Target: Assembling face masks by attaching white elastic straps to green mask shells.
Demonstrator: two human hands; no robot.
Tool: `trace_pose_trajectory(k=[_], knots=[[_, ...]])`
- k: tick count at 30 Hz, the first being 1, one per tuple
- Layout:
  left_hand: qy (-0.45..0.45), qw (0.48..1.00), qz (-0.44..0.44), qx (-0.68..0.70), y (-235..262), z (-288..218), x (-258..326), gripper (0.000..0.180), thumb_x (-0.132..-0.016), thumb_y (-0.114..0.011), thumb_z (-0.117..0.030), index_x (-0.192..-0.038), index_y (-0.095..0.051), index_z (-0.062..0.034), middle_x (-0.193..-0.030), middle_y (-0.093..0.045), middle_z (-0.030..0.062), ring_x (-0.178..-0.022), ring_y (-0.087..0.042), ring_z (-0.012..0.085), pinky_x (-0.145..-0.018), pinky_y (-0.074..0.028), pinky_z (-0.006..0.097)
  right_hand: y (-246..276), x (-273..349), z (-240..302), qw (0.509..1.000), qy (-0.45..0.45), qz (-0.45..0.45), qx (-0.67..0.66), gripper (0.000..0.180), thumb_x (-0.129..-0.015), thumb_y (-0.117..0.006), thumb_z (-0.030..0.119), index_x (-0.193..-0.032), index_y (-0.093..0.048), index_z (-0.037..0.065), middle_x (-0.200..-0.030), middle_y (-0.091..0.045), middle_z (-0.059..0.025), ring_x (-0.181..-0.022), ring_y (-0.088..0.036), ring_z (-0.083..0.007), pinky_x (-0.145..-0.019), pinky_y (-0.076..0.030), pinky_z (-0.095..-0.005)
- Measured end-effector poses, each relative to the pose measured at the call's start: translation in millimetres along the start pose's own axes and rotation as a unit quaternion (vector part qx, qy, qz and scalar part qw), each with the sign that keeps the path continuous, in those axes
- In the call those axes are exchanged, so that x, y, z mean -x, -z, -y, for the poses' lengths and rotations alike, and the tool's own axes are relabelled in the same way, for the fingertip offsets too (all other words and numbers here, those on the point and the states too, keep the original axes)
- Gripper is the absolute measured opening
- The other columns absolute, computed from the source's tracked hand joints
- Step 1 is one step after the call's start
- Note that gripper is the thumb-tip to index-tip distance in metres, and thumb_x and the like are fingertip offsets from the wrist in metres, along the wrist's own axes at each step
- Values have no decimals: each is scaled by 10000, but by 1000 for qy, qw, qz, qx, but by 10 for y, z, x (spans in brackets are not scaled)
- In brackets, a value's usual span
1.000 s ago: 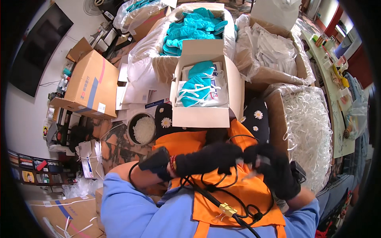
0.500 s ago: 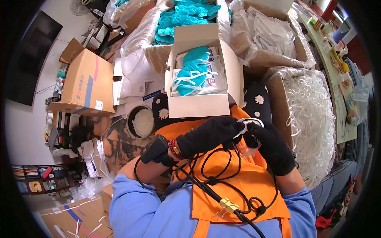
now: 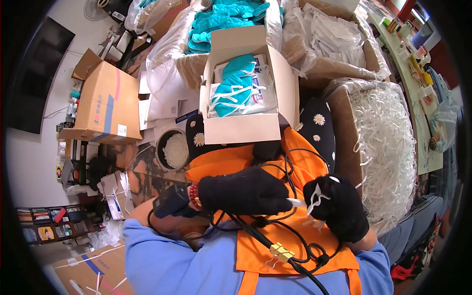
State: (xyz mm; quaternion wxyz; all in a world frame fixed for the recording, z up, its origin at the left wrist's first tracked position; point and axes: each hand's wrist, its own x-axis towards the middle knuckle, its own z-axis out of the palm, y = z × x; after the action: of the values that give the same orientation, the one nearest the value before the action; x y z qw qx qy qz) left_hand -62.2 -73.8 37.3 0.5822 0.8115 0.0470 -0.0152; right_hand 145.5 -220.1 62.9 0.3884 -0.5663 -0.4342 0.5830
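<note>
The person wears black gloves point(image 3: 241, 191), red beads point(image 3: 195, 194), blue sleeves point(image 3: 162, 250) and an orange apron point(image 3: 251, 258) crossed by black cables point(image 3: 322, 259).

A white wall point(image 3: 34, 167) borders the patterned floor point(image 3: 147, 178).

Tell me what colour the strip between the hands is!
The strip is white, best seen in the head view, the only one.

A dark screen point(image 3: 42, 76) is set against a white wall point(image 3: 29, 164), a fan point(image 3: 94, 10) beyond; a red object point(image 3: 60, 215) is kept on dark shelves point(image 3: 34, 225).
</note>
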Motion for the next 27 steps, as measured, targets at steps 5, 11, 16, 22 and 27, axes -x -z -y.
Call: trace_pose_trajectory(k=[5,11,16,22,27], knots=[[21,999,24,-5,10,-85,191,253,-885,-646,-280,-755,-615,-66,-598,-579,48,-573,-602,213,-532,-441,326,-64,112,13,983,61,28,172,142,-757,-679,93,-883,-619,69,-735,-609,-89,-559,-572,-256,-573,-480,-344],[-17,931,-170,-323,688,228,1088,221,-863,-630,-220,-756,-548,-45,-619,-442,125,-542,-521,269,-507,-410,363,1012,767,-319,656,60,-297,691,366,-720,-707,48,-1081,-668,12,-1078,-672,-116,-1110,-564,-308,-980,-428,-378],[89,931,-259,240,464,234,833,197,-936,-541,-213,-892,-583,-26,-717,-589,50,-621,-603,127,-547,-499,263,726,-94,-404,941,74,-317,90,205,-883,-586,217,-969,-639,39,-842,-649,-57,-673,-561,-132,-637,-413,-294],[105,881,-128,443,45,468,-37,360,-997,-440,-377,-1005,-538,-31,-801,-586,58,-658,-597,138,-633,-508,274,237,-618,-5,983,72,-169,-29,353,-956,-502,356,-1021,-650,43,-766,-617,31,-560,-449,-15,-497,-325,-189],[97,889,-114,432,53,224,-203,448,-1001,-362,-474,-979,-553,-69,-798,-548,24,-643,-563,111,-606,-494,257,22,-630,-1,989,59,-136,-12,248,-944,-558,273,-979,-653,47,-714,-576,51,-601,-494,-26,-521,-366,-193]])
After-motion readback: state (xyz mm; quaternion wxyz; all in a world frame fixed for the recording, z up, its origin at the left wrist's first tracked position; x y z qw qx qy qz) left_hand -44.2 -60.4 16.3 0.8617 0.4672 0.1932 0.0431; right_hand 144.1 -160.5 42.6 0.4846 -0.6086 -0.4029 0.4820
